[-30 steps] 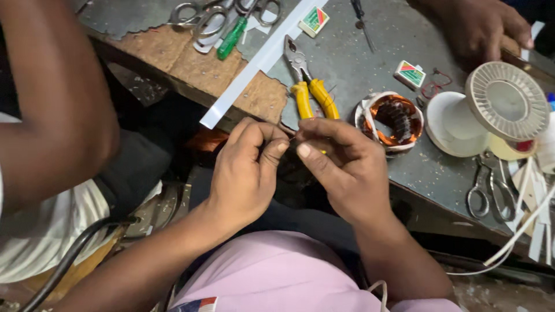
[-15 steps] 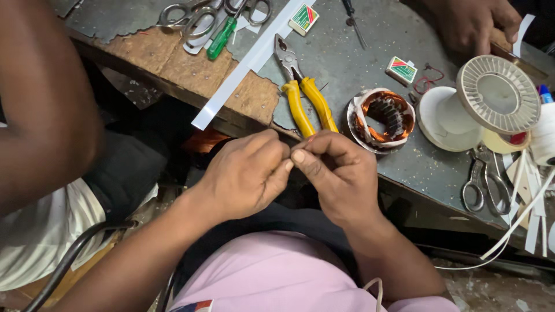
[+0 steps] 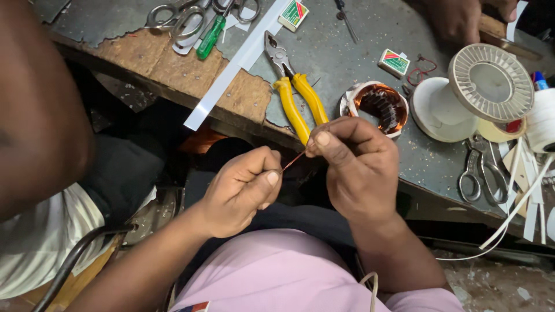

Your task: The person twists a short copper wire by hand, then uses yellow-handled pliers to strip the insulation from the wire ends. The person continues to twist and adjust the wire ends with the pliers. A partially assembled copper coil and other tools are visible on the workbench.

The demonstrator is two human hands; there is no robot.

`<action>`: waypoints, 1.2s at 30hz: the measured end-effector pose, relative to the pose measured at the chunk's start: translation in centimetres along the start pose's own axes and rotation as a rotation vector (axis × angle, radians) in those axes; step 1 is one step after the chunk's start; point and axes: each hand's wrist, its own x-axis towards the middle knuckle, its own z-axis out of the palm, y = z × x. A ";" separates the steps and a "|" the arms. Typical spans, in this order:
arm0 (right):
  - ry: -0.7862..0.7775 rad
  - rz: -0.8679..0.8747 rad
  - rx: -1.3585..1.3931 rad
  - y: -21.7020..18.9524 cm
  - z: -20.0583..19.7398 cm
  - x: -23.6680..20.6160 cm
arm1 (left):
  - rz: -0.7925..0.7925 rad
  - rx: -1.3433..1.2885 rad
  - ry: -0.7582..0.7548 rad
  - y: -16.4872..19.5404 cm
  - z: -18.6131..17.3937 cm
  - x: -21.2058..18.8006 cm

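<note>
Below surface's near edge | left hand (image 3: pixel 243 188) & right hand (image 3: pixel 355 164) each pinched shut on thin copper wire (image 3: pixel 293 160) btwn them | keep wire taut, grip close, avoid kinks

The workbench (image 3: pixel 370 52) is evenly, softly lit and sharply rendered. Beneath its front edge, deep shadow is seen; the near arm (image 3: pixel 40 110) left of it is blurred.

Pliers (image 3: pixel 298 95) lie on the bench (image 3: pixel 347 46), left of the stator (image 3: pixel 376 107).
</note>
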 end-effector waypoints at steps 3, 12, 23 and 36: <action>0.108 -0.067 0.074 -2.1 0.0 1.6 | -0.049 -0.202 -0.031 -0.1 0.2 -0.6; 0.131 -0.033 -0.007 0.5 -1.0 -0.3 | 0.394 0.724 0.383 3.7 1.1 0.7; 0.101 0.077 0.174 0.5 0.3 -1.2 | 0.437 0.885 0.460 5.1 3.3 0.7; -0.182 0.072 0.067 2.1 -0.3 -1.6 | 0.207 0.603 0.378 4.5 2.1 0.2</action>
